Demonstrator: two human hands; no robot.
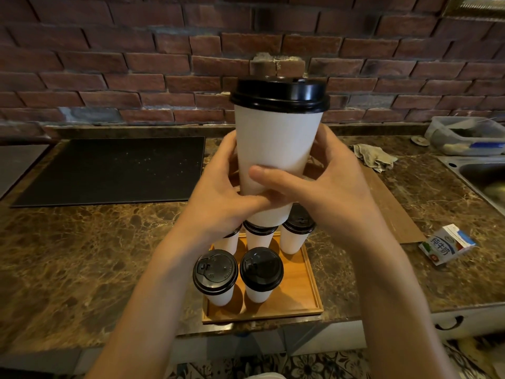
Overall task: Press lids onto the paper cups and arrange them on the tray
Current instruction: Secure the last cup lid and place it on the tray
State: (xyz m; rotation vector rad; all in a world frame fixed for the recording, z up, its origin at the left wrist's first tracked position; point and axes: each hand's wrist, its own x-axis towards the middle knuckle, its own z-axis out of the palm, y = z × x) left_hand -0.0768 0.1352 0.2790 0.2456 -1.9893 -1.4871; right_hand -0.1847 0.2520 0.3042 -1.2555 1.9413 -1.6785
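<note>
A white paper cup (pixel 276 138) with a black lid (pixel 280 95) on top is held upright in the air, close to the camera, above the wooden tray (pixel 308 291). My left hand (pixel 218 192) grips its lower left side, thumb across the front. My right hand (pixel 325 184) wraps the lower right side, thumb lying across the cup. On the tray stand several lidded white cups: two in front (pixel 214 274) (pixel 261 272), and more behind (pixel 296 231), partly hidden by my hands.
The tray sits at the front edge of a brown marble counter (pixel 82 255). A black mat (pixel 114 170) lies at the left, a milk carton (pixel 445 244) and brown board (pixel 388 203) at the right, a rag (pixel 373 157), plastic tub (pixel 467 135) and sink (pixel 483 176) far right. Brick wall behind.
</note>
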